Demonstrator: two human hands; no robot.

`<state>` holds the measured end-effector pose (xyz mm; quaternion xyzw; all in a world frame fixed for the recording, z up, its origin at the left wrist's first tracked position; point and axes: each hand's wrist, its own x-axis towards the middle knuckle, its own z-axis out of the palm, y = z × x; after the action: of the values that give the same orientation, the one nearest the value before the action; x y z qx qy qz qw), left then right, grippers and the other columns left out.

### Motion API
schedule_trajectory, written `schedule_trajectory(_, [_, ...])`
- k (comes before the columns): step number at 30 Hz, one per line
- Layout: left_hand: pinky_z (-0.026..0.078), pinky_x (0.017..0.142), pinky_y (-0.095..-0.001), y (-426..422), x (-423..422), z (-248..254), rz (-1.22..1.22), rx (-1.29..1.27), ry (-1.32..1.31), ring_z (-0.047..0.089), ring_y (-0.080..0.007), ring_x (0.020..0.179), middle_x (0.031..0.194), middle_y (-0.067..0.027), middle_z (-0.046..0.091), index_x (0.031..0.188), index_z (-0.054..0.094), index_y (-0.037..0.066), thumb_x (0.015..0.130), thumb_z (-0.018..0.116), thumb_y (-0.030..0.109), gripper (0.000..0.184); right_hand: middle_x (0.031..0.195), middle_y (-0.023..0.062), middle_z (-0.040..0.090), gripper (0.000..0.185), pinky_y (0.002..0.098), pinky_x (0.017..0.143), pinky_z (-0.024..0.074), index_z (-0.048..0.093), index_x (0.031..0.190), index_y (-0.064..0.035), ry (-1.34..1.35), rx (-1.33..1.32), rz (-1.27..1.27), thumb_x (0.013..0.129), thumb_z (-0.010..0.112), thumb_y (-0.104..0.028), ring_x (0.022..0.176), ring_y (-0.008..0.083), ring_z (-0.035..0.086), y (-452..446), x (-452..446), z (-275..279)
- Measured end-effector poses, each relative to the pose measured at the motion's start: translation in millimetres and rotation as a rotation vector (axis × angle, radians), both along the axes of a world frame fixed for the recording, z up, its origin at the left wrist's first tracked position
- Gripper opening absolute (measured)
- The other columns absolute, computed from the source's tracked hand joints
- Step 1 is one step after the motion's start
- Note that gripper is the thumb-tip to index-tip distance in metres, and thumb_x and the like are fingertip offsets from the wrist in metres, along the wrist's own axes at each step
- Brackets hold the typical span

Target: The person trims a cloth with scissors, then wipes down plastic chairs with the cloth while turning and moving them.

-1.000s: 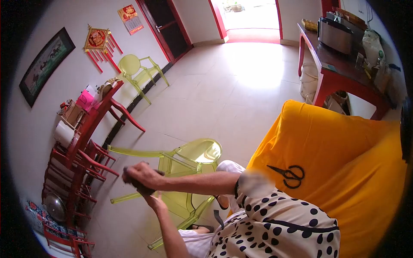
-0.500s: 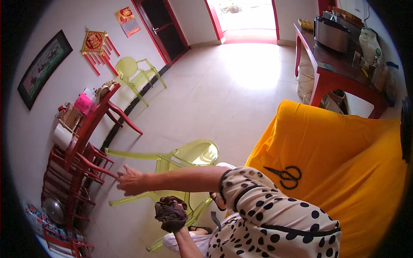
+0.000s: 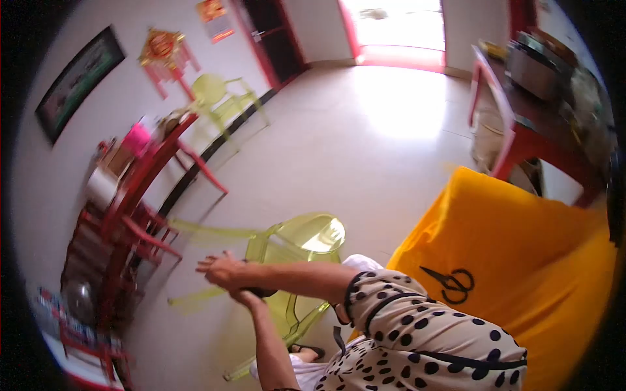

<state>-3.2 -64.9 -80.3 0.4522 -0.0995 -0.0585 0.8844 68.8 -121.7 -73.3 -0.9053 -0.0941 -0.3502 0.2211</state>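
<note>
Cloth (image 3: 263,292), dark, shows only as a small patch in the lower middle of the frame, beneath the right forearm (image 3: 310,277) and just beside the left hand (image 3: 244,297). Right hand (image 3: 227,270) crosses over the left at the wrist; its fingers are spread and point toward the upper left of the frame. Left fingers hidden, so cannot tell whether they grip the cloth. Progress, by judgement: the cloth is at the hands, and handling looks under way rather than finished; not yet laid down, as far as the view shows. Scissors (image 3: 447,281) lie untouched on the yellow cover (image 3: 515,251) at right, well apart from both hands. Green chair (image 3: 306,236) stands behind the hands. Compared with half a second ago: the cloth was then a crumpled bundle in full view at the left hand, the right hand apart from it with fingers spread; now the hands have come together and the forearm covers most of the bundle. Room contents sit farther right in the frame; scissors keep their place on the cover.
</note>
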Motion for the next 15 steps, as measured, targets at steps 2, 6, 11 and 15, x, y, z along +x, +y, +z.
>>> schedule_trajectory(2, [0.049,0.08,-0.0426,8,31,-58,-0.012,0.027,0.187,0.058,-0.0269,0.092,0.104,-0.0116,0.057,0.11,0.053,0.006,0.089,0.043,0.039,0.04,0.115,0.001,0.055,0.044,0.0478,0.086,0.0386,0.045,0.13,-0.017,0.105,0.095,0.155,0.087,0.047,-0.024,0.102,0.0199,0.049,3,-17,20])
schedule_trajectory(6, [0.046,0.087,-0.0373,-7,3,-94,0.139,0.512,0.268,0.058,-0.0223,0.097,0.107,-0.0078,0.06,0.115,0.055,0.007,0.092,0.041,0.046,0.047,0.099,0.0094,0.061,0.036,0.0337,0.079,0.0457,0.051,0.123,-0.0054,0.079,0.404,0.485,0.09,0.044,-0.018,0.087,0.0212,0.057,6,-26,22])
schedule_trajectory(11, [0.045,0.089,-0.0396,-29,-6,-133,0.04,0.673,0.198,0.055,-0.0215,0.105,0.114,-0.0069,0.058,0.123,0.051,0.012,0.093,0.04,0.05,0.051,0.066,0.0159,0.059,0.023,0.036,0.061,0.0497,0.059,0.103,-0.0028,0.147,0.596,0.541,0.086,0.047,-0.013,0.063,0.0286,0.062,5,-49,52])
schedule_trajectory(15, [0.045,0.089,-0.0399,-44,-10,-150,-0.052,0.616,0.277,0.055,-0.0221,0.105,0.115,-0.0069,0.058,0.123,0.051,0.012,0.092,0.04,0.052,0.052,0.061,0.0146,0.058,0.017,0.0375,0.057,0.0489,0.059,0.09,-0.0034,0.189,0.628,0.583,0.086,0.045,-0.013,0.057,0.0315,0.06,2,-48,56])
